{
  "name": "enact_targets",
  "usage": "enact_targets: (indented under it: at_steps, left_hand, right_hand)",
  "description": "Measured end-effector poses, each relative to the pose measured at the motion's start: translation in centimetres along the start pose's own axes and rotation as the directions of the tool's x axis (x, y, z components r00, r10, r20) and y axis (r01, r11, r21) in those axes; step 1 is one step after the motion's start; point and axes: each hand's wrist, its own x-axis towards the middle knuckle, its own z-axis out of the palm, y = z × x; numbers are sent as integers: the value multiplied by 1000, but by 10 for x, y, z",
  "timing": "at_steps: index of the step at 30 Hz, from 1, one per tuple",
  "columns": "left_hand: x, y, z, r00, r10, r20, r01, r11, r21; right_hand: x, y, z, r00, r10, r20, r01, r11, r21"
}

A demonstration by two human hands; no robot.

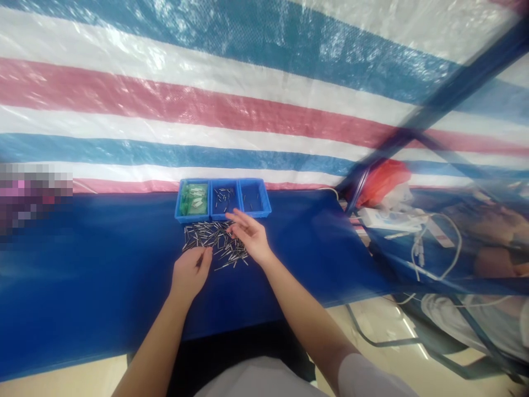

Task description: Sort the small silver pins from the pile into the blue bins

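A loose pile of thin, dark and silvery metal pins [206,234] lies on the blue table in front of three blue bins. My left hand [190,271] is at the near left edge of the pile, thumb and fingers pinched together; what is between them is too small to make out. Over the pile's right side, just short of the middle bin [225,216], my right hand [253,238] has its fingers stretched out and apart, with nothing visibly held. Several similar pins lie in the middle bin. A few are in the right bin [258,212].
The left bin [178,212] holds a green plastic bag [194,199] with pale pieces. Striped sheeting [248,116] hangs behind the blue table [103,275]. At right are a dark metal frame, a red bag [382,182], white cables [417,248] and another person, blurred.
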Motion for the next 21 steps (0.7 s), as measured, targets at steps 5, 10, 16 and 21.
enact_targets:
  at_steps: [5,10,16,21]
  left_hand:
    - [0,-1,0,1000,12,0,-12,1000,-6]
    - [-1,-1,0,1000,4,-5,-4,1000,8]
    - [0,1,0,1000,6,-2,-6,1000,2]
    - [1,2,0,1000,14,0,-14,1000,17]
  right_hand:
    - [-6,4,-1,972,-177,155,234,789,-568]
    - [-7,15,1,940,-100,326,326,544,-773]
    - [-7,17,1,929,-90,358,353,502,-789]
    - [-9,12,3,934,-58,353,334,493,-803]
